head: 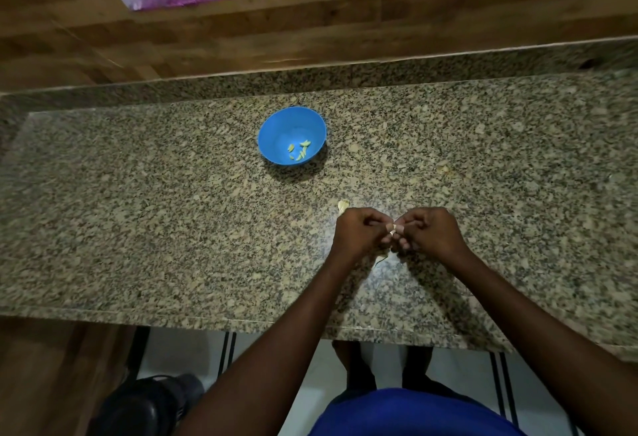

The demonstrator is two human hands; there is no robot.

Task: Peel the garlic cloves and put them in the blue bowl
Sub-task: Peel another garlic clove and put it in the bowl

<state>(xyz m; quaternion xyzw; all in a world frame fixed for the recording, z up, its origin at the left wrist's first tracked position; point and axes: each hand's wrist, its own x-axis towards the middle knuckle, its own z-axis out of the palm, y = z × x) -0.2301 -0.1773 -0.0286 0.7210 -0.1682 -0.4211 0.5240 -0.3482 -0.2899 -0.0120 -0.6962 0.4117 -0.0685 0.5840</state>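
Left hand (359, 232) and right hand (426, 232) fingers pinch the garlic clove (392, 228): small, light, firm, skin probably papery; grip its ends.

Both forearms outstretched, left hand (359, 232) and right hand (429, 232) knuckle-to-knuckle, fingers curled.

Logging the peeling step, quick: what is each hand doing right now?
Left hand: fingers curled, pinching the garlic clove.
Right hand: fingers curled, pinching the same clove from the other side.
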